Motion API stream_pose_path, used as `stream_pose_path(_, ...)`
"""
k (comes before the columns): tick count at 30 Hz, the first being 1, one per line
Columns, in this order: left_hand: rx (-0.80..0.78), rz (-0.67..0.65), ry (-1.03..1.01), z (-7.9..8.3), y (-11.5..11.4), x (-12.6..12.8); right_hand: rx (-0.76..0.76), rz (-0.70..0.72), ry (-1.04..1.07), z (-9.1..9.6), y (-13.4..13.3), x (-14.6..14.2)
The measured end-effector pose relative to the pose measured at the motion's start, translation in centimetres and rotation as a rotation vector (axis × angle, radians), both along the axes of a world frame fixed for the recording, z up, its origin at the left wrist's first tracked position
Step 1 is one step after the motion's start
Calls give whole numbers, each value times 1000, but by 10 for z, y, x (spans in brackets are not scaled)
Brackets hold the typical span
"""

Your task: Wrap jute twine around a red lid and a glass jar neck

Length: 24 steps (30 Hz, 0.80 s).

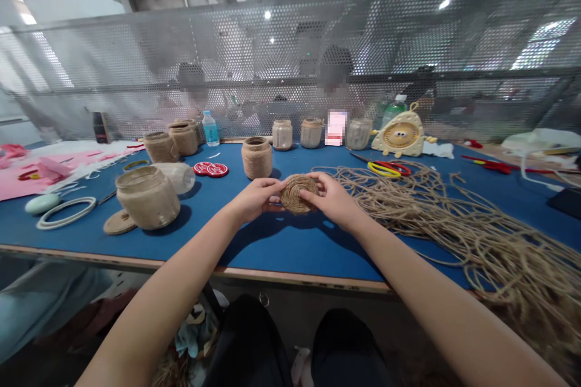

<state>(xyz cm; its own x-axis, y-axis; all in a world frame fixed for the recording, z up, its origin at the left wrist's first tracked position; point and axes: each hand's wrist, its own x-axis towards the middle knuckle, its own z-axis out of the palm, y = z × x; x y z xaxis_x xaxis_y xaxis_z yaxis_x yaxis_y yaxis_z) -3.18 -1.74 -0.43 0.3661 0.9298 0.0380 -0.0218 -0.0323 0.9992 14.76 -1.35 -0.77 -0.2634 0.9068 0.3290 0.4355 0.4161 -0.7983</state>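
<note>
Brown coiled-twine disc, tilted, above tabletop

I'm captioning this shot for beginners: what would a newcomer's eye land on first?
Probably the coiled cord disc, held in the left hand and right hand above the blue table. Next, the sprawling tangle of cord on the table's right side, and beyond it the yellow triangular figure with eyes.
</note>
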Motion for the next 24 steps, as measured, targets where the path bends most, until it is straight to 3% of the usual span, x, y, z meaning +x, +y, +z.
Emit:
stream_pose_path(7, 74, 65, 490, -4, 1, -3, -157, 9, -233, -5, -1, -1)
stream_pose_path(13, 306, 153, 887, -5, 2, -5, -62, 24, -448, -8, 6, 1)
stream_pose_path(19, 474, 282, 1087, -10, 3, -7, 29, -12, -521, -6, 10, 2)
stream_pose_path(24, 604, 443, 1130, -5, -14, -12, 101, -82, -482, -2, 12, 4)
